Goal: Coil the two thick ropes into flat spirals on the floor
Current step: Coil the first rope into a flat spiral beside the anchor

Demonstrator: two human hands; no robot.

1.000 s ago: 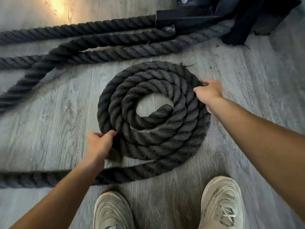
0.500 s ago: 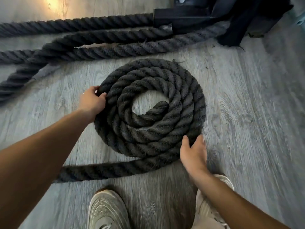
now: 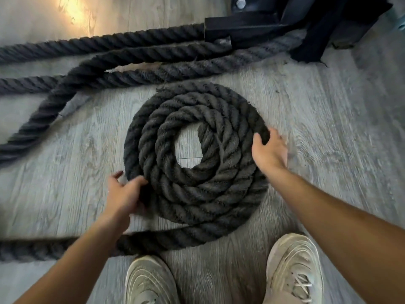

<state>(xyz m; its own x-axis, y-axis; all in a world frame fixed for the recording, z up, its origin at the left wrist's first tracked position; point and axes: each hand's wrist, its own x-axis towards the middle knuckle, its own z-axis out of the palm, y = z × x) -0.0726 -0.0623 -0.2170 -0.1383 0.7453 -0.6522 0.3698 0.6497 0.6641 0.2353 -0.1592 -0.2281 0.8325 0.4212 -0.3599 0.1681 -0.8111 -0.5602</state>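
A thick black rope (image 3: 197,150) lies coiled in a flat spiral on a grey wood-grain floor (image 3: 328,128), about three to four turns around a small open centre where the floor shows. The left hand (image 3: 123,196) is at the spiral's lower left edge, its fingers (image 3: 140,181) curled over the outermost turn and touching it, thumb spread apart toward the outside. The right hand (image 3: 269,150) is at the spiral's right edge, thumb hooked over the top of the outer turn and the fingers wrapping down its outer side, slightly blurred. From the bottom of the spiral the rope's loose tail (image 3: 65,246) runs away to the left, passing under the left forearm. Beyond the spiral's far side, more lengths of rope (image 3: 153,49) lie stretched and looping across the floor toward a black metal frame (image 3: 252,25). Two pale sneakers (image 3: 151,281) stand just below the spiral.
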